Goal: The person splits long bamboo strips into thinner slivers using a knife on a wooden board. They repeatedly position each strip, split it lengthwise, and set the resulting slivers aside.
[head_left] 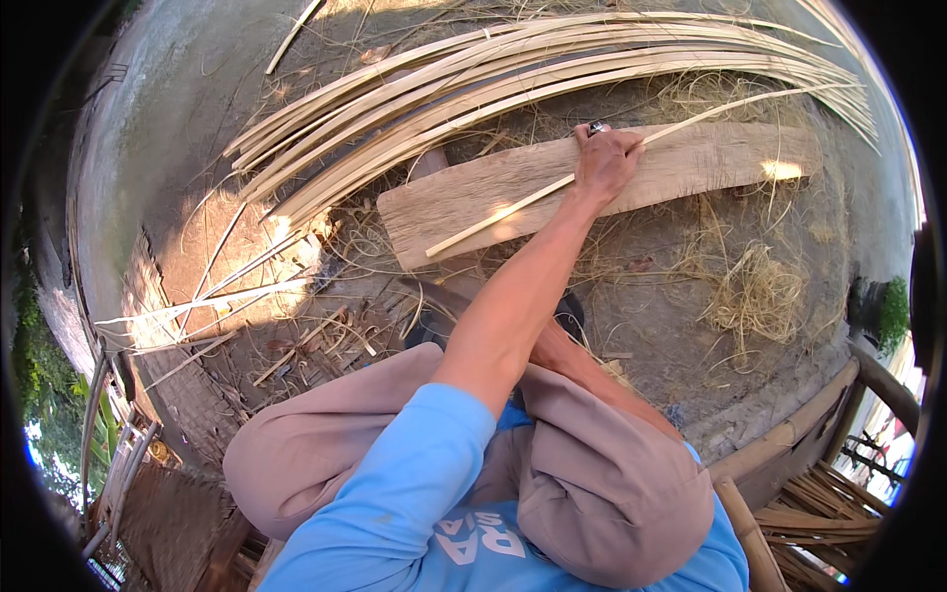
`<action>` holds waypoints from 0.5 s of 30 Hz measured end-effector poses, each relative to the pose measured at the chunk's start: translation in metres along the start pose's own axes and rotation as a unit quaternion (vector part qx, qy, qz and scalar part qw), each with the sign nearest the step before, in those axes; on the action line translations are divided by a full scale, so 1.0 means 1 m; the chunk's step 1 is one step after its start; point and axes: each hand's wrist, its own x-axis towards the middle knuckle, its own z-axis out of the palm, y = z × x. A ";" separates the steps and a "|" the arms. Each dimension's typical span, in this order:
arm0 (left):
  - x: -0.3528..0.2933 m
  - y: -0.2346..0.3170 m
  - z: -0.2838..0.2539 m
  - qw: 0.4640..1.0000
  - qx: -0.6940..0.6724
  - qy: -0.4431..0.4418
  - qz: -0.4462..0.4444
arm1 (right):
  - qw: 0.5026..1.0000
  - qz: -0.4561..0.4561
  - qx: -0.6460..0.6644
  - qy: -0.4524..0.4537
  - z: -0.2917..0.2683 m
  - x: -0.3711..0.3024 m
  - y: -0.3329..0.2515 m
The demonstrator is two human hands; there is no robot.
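My left hand (604, 168) reaches forward over a flat wooden board (725, 163), its fingers closed around a thin bamboo strip (513, 209). Something shiny, maybe a ring, shows on that hand. The strip slants across the board, one end near the board's left corner, the other reaching far right over the bundle. My right forearm (602, 380) passes beneath the left one, which hides the right hand. A dark, curved blade-like piece (434, 293) pokes out left of my left forearm, in line with the right arm; its grip is hidden.
Long split bamboo strips (473, 84) lie bundled beyond the board. Fine shavings (760, 296) are heaped on the ground at right. Loose sticks and scraps (316, 345) litter the left. Bamboo poles (789, 424) edge the lower right, beside stacked slats (824, 518). My bent legs are close in front.
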 end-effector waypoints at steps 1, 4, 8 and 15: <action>0.000 0.000 0.000 1.000 -0.007 -0.003 -0.010 | 0.998 -0.060 -0.033 0.008 0.001 -0.001 -0.008; 0.003 0.004 0.002 0.999 -0.015 -0.010 -0.027 | 0.996 -0.058 -0.055 0.033 -0.008 0.001 -0.010; 0.004 -0.005 0.001 0.999 0.028 -0.018 -0.040 | 0.978 0.197 0.042 0.045 -0.024 0.003 0.008; 0.004 -0.001 0.002 0.999 0.013 -0.023 -0.043 | 0.976 0.200 0.080 0.036 -0.023 -0.003 0.021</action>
